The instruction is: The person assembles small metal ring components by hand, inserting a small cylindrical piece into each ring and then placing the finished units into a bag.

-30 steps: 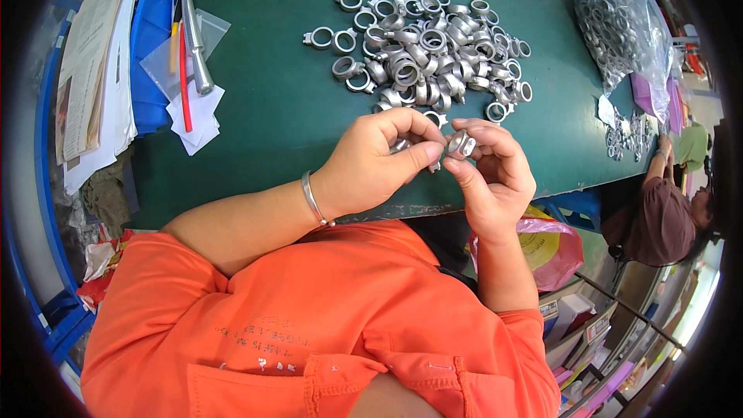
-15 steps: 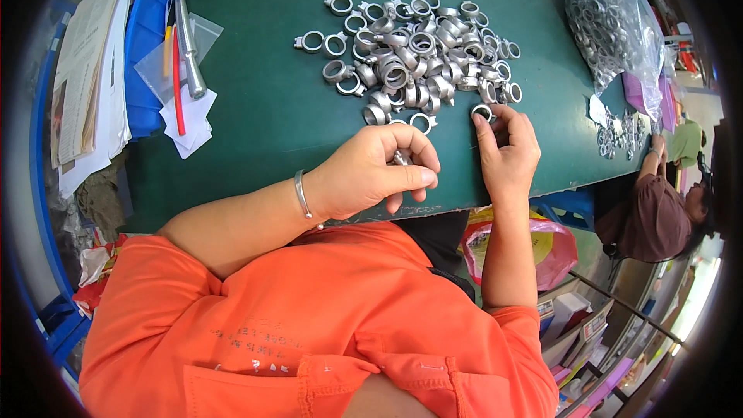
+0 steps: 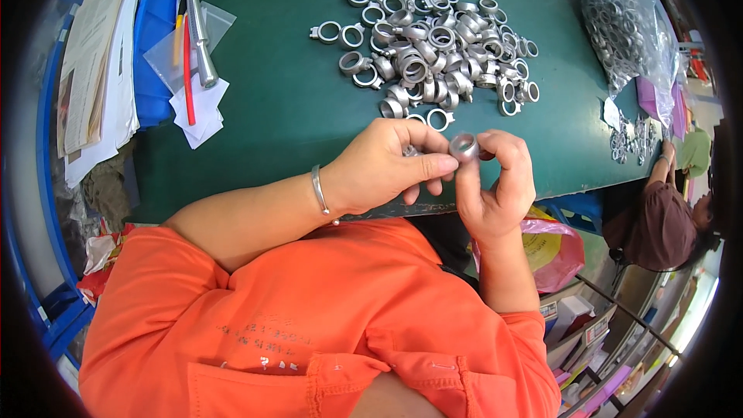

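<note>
A silver-grey metal ring (image 3: 464,146) is pinched upright between the thumb and fingers of my right hand (image 3: 499,186), just over the table's near edge. My left hand (image 3: 391,166), wearing a thin bangle (image 3: 318,190), is curled closed beside it. Its thumb tip reaches the ring's left side; whether it presses on it I cannot tell. Inside the curled left fingers a bit of silvery metal (image 3: 411,152) shows, mostly hidden. Beyond both hands lies a loose pile of similar metal rings (image 3: 441,37), many with a small lug on the rim.
The green tabletop (image 3: 263,70) carries a blue tray (image 3: 155,62), a metal rod (image 3: 200,39), a red stick (image 3: 189,77) and paper slips at left. A clear bag of rings (image 3: 619,31) and small metal parts (image 3: 631,139) lie right, near another person (image 3: 658,217).
My right hand has lifted a ring from the pile's near edge and brought it left to my left hand. The view has shifted slightly.
</note>
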Action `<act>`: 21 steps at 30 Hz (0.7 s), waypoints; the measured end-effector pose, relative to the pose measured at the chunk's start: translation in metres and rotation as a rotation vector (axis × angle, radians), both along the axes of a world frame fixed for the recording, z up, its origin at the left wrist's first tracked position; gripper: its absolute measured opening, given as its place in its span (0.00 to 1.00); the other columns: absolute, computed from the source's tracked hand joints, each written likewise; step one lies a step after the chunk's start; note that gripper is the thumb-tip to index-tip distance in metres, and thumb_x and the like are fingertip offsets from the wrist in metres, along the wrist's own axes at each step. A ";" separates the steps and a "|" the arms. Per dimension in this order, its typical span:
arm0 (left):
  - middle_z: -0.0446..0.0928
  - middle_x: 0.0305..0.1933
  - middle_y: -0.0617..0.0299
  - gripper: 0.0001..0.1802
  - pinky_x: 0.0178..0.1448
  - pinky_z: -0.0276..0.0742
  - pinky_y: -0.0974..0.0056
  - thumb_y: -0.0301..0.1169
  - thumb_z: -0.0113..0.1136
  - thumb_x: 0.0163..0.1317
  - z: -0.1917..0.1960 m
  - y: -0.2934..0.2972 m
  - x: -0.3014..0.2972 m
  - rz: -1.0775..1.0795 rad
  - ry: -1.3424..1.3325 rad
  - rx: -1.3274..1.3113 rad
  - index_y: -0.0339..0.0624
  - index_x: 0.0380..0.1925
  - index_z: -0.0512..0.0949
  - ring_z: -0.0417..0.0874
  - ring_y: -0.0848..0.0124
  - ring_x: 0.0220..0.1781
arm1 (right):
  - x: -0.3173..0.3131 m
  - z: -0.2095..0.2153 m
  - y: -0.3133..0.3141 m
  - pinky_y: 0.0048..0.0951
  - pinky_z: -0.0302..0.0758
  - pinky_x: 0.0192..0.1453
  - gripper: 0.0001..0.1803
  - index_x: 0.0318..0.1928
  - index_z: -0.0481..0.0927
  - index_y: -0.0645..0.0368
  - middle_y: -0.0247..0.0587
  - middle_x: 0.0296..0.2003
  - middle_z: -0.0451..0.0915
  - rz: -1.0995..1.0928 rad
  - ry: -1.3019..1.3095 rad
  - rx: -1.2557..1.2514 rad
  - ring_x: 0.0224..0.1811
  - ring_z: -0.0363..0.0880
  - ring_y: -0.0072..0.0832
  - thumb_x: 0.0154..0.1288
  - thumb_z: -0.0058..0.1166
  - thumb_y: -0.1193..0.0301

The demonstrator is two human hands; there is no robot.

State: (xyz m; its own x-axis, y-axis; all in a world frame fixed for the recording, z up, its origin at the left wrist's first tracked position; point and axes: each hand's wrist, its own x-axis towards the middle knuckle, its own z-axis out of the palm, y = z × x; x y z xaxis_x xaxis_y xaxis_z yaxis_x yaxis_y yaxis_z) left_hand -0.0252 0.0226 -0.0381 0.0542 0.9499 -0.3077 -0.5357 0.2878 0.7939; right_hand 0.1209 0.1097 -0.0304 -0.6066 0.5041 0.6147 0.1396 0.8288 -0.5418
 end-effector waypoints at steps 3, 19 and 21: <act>0.76 0.32 0.61 0.07 0.22 0.69 0.77 0.25 0.55 0.61 0.001 0.001 -0.001 0.085 0.045 0.038 0.33 0.37 0.76 0.76 0.79 0.27 | -0.001 0.009 0.002 0.31 0.73 0.31 0.12 0.33 0.75 0.65 0.47 0.32 0.75 0.056 -0.068 0.032 0.29 0.75 0.39 0.45 0.58 0.84; 0.74 0.28 0.61 0.06 0.37 0.72 0.70 0.20 0.58 0.53 -0.005 -0.001 0.001 0.233 0.702 0.595 0.37 0.33 0.78 0.76 0.72 0.32 | 0.010 0.003 -0.003 0.20 0.75 0.36 0.11 0.46 0.71 0.69 0.42 0.34 0.78 0.277 0.165 -1.247 0.32 0.77 0.21 0.66 0.47 0.76; 0.75 0.28 0.60 0.06 0.36 0.71 0.69 0.20 0.59 0.51 -0.001 -0.002 0.003 0.269 0.660 0.532 0.37 0.31 0.79 0.76 0.70 0.31 | 0.009 0.002 -0.005 0.21 0.75 0.37 0.12 0.47 0.71 0.69 0.42 0.35 0.78 0.287 0.181 -1.155 0.33 0.77 0.22 0.63 0.50 0.78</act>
